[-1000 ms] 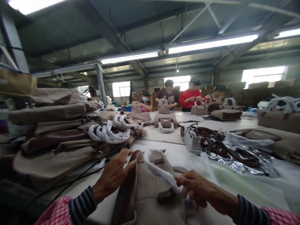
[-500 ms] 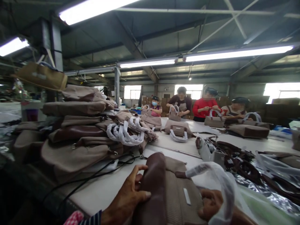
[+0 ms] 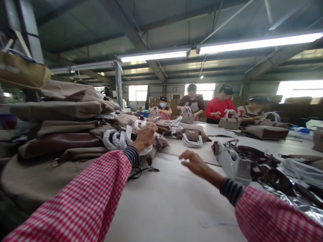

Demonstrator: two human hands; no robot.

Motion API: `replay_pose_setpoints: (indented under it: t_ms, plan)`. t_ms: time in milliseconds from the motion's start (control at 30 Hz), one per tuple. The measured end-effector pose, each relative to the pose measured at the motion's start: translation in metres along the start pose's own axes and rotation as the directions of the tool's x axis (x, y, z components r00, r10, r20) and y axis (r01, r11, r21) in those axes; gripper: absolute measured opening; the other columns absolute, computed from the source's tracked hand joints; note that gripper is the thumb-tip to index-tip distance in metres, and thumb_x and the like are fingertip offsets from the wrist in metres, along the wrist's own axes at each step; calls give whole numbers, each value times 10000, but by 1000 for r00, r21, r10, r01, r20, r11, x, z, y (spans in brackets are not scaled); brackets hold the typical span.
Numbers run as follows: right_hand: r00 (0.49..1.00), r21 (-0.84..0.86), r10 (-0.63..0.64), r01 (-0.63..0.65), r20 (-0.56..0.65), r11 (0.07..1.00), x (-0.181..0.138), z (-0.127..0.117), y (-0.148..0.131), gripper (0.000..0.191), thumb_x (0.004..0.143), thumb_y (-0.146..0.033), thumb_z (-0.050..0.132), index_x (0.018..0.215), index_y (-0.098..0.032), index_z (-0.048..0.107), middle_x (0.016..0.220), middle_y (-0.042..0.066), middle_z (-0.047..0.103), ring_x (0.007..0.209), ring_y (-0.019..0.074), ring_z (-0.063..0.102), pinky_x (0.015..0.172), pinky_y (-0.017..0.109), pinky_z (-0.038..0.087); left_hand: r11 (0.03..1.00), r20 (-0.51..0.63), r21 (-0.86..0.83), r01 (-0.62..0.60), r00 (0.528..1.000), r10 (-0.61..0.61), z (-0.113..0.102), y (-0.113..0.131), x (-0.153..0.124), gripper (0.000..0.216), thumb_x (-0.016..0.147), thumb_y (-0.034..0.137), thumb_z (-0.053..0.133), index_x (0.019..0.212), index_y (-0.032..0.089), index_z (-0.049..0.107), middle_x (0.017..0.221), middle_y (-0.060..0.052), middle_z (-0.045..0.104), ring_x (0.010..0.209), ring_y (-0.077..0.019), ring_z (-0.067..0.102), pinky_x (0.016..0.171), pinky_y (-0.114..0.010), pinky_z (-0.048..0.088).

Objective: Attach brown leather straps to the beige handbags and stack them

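At the right end of the bag pile, my left hand [image 3: 145,136] reaches over the white-wrapped handles [image 3: 121,139]. Its fingers are bent closed, and whatever is in them is hidden. Just beyond it lie taupe handbags [image 3: 128,119] with brown trim. My right hand [image 3: 195,163] hovers above the white table [image 3: 174,198], fingers stretched forward and holding nothing. Ahead of it a taupe handbag [image 3: 193,132] lies flat with its wrapped handle [image 3: 192,141] toward me.
Stacked taupe bags [image 3: 58,114] rise high on the left. Brown straps [image 3: 264,164] and silvery wrapping sit at right. Across the table several co-workers handle bags, one in a red top [image 3: 220,109]. A dark cord [image 3: 137,172] with a clasp hangs by the pile.
The handbag that was between my hands has left the near table. My left hand has moved forward to the pile; my right hand is now empty. The view has shifted right.
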State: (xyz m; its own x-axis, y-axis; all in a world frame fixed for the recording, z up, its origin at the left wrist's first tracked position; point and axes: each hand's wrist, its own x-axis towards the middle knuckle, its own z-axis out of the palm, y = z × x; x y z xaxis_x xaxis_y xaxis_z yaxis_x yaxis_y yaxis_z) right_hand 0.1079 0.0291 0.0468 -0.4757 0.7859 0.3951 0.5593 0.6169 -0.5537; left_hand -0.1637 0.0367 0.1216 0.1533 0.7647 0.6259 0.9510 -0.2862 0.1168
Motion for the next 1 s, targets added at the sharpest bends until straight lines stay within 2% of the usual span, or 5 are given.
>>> replay_pose_setpoints:
  t_ms: [200,433,733,900,1000]
  plan:
    - [969,-214,-213,235,123,948,-87,71,12,195,1012,-198,510,1173,-250,607,1240,87,654,1151,273,578,1057,505,464,967,126,184,-176,980,154,79,3,-1,526,826,89,652,1331,232,610,1393,-136,626,1394,-360,467,1219,-631,220]
    - [954,-283,-283,299,97,911,-84,73,20,218,1037,-218,463,1238,-251,539,1277,86,594,1174,284,519,1061,499,425,958,60,261,-115,993,103,87,-7,28,209,943,155,527,1027,178,716,1120,-161,704,1231,-390,519,1012,-548,394]
    - [960,-239,-260,277,100,931,-83,71,17,118,1032,-242,483,1106,-240,575,1168,77,595,1088,247,523,985,424,421,957,-370,281,77,928,33,-38,36,45,342,1046,362,453,929,180,719,957,-110,721,1003,-289,572,858,-387,407]
    - [972,248,-77,21,221,969,-71,46,19,351,941,-434,628,1239,-250,610,1299,94,611,1215,285,531,1051,482,423,967,-535,248,-54,825,184,-123,92,24,377,1041,426,506,781,185,633,844,-57,670,884,-216,581,805,-326,405]
    - [972,667,-31,-137,233,732,-80,25,23,582,906,-627,606,1336,-236,605,1382,141,597,1191,304,609,962,476,510,954,-552,110,-279,781,292,-140,120,-35,411,1010,451,579,696,185,579,685,-1,566,718,-172,525,707,-297,396]
